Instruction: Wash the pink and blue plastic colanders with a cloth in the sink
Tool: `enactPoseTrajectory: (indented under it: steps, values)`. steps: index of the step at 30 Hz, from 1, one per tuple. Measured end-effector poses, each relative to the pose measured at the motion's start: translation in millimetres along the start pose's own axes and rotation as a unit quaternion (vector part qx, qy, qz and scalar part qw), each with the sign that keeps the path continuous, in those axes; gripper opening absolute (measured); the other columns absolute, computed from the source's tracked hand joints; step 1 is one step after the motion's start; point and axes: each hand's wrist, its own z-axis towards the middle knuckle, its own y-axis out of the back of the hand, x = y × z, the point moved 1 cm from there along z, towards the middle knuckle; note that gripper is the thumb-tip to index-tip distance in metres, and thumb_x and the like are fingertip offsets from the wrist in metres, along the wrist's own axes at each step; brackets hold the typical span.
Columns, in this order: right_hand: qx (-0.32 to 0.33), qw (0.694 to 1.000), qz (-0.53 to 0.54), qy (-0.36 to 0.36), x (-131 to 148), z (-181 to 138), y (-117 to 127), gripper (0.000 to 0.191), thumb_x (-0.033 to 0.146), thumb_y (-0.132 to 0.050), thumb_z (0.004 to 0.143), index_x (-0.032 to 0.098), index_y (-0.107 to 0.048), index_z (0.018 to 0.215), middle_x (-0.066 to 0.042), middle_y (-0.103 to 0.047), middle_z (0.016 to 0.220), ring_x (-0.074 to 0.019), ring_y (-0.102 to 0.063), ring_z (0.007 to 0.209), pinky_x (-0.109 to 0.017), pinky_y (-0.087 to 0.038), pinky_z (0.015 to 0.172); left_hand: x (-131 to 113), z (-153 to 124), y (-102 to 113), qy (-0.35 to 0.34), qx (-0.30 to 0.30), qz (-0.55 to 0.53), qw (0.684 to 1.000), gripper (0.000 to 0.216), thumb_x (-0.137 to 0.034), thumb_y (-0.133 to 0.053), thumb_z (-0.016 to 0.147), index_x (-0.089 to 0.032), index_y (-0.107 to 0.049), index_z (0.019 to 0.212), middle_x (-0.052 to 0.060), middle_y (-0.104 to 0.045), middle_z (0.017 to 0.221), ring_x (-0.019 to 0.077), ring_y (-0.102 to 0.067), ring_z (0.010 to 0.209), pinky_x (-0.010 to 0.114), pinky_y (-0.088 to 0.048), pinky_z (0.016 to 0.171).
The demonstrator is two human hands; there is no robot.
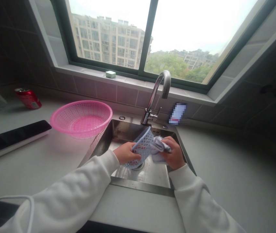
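Observation:
Over the steel sink (150, 187), my left hand (126, 153) grips the rim of a light blue plastic basket (144, 147) with holes in its wall. The basket is tilted on its side. My right hand (174, 153) is closed around a bunched grey-white cloth (157, 145). The cloth touches, or nearly touches, the outside of the basket; the exact contact is hard to see. Behind them rises a curved steel faucet (156, 94), and no water is seen running from it. Part of the drain (139, 166) shows below the basket.
Left of the sink stands a pink colander (62, 123). Farther left are a red can (28, 98) and a long black-topped box (16, 137). A green-white block (110, 74) sits on the sill. A blurred-out phone-like object (177, 113) leans against the wall right of the faucet.

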Motion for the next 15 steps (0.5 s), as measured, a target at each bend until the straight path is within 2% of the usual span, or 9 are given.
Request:
enactPoseTrajectory:
  steps: [2, 4, 8, 10, 15]
  values:
    - [0.067, 0.996, 0.055, 0.028, 9.6, -3.1, -8.4, 0.012, 0.020, -0.070, 0.070, 0.021, -0.072, 0.082, -0.003, -0.063, 0.084, -0.0175, -0.062, 0.071, -0.029, -0.051, 0.062, 0.8, -0.2, -0.4, 0.003, -0.001, 0.079, 0.997, 0.026, -0.021, -0.075, 0.064, -0.013, -0.076, 0.089, 0.002, -0.070, 0.067, 0.0171, -0.062, 0.061, 0.026, -0.048, 0.060]
    - [0.078, 0.995, 0.055, 0.022, 7.6, -3.1, -11.3, 0.014, 0.019, -0.069, 0.069, 0.020, -0.072, 0.082, -0.003, -0.063, 0.083, -0.0176, -0.062, 0.070, -0.029, -0.051, 0.062, 1.4, -0.8, -0.2, 0.000, 0.001, 0.124, 0.992, 0.022, -0.020, -0.072, 0.065, -0.013, -0.076, 0.086, 0.001, -0.069, 0.065, 0.0164, -0.060, 0.060, 0.026, -0.046, 0.060]
    - [-0.033, 0.996, -0.054, -0.065, -19.6, 3.6, 2.9, 0.013, 0.023, -0.065, 0.072, 0.021, -0.073, 0.082, -0.004, -0.065, 0.079, -0.0203, -0.062, 0.072, -0.034, -0.052, 0.068, 2.1, -2.5, -1.4, 0.007, 0.024, 0.114, 0.993, 0.034, -0.021, -0.071, 0.065, -0.015, -0.077, 0.098, 0.003, -0.072, 0.073, 0.0191, -0.064, 0.066, 0.028, -0.049, 0.064]
    - [-0.045, 0.994, -0.071, -0.072, -23.2, 4.8, 7.9, 0.013, 0.023, -0.065, 0.071, 0.021, -0.073, 0.081, -0.004, -0.065, 0.079, -0.0209, -0.062, 0.073, -0.035, -0.052, 0.069, 2.2, -2.9, -2.9, 0.009, 0.039, 0.105, 0.994, 0.037, -0.022, -0.071, 0.066, -0.015, -0.077, 0.101, 0.003, -0.073, 0.075, 0.0196, -0.065, 0.067, 0.029, -0.049, 0.065]
    - [0.092, 0.994, 0.048, 0.022, 4.2, -2.3, -7.6, 0.016, 0.016, -0.067, 0.068, 0.021, -0.072, 0.082, -0.003, -0.063, 0.082, -0.0180, -0.063, 0.071, -0.030, -0.052, 0.063, 1.6, -3.0, -1.6, 0.002, 0.013, 0.145, 0.989, 0.022, -0.020, -0.069, 0.065, -0.014, -0.077, 0.086, 0.001, -0.069, 0.066, 0.0165, -0.059, 0.061, 0.026, -0.045, 0.060]
